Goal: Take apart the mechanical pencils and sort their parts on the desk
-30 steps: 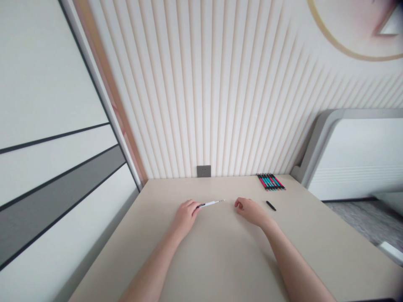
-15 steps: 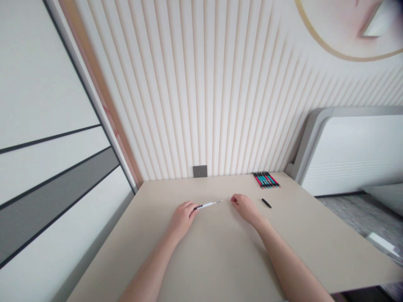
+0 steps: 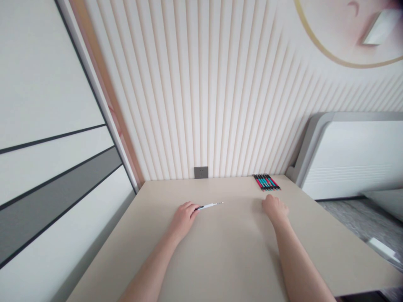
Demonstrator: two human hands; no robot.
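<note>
My left hand (image 3: 184,217) rests on the beige table (image 3: 220,256) and pinches the dark end of a thin white pen (image 3: 210,205), whose tip points right. My right hand (image 3: 276,208) lies palm down on the table further right, fingers curled toward the far edge. It covers the spot where a small black pen cap lay, and the cap is hidden under it. A row of several red, teal and black pens (image 3: 267,182) lies just beyond that hand, close to the wall.
A grey wall socket (image 3: 200,172) sits in the ribbed wall at the table's back edge. A white and grey cabinet (image 3: 47,167) borders the table on the left. A grey-framed white headboard (image 3: 346,155) stands to the right, past the table's edge.
My right hand has moved right, from near the pen tip to over the black cap, which no longer shows. My left hand and the white pen have stayed put.
</note>
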